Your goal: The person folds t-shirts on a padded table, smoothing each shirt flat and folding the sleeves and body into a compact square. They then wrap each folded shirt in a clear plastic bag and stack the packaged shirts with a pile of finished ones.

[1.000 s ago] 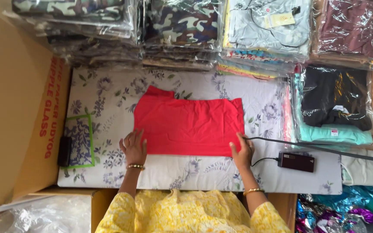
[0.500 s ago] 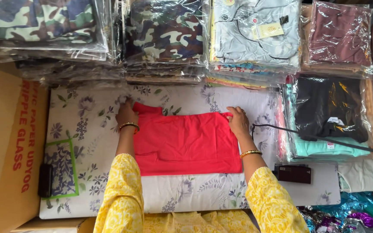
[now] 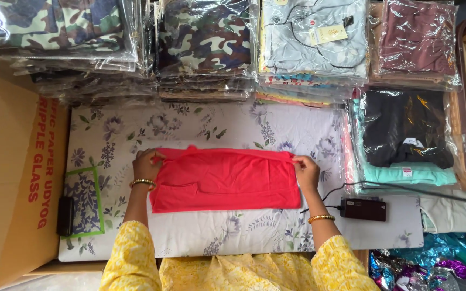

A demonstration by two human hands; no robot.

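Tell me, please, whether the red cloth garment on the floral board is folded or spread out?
Folded: the red cloth garment lies as a compact doubled rectangle, the left hand and right hand pinching its upper corners.

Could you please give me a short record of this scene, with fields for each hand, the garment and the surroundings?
left hand: pinching the top left corner of the red garment
right hand: gripping the garment's top right corner
garment: folded, flat on the floral sheet
behind: stacks of bagged clothes
right side: black adapter with cable
left side: cardboard box

Flat work surface under a white floral-print cloth [image 3: 217,126].
Bearing a folded red fabric garment [image 3: 225,180], small black rectangular adapter box [image 3: 363,209], green-bordered floral patch [image 3: 84,202].
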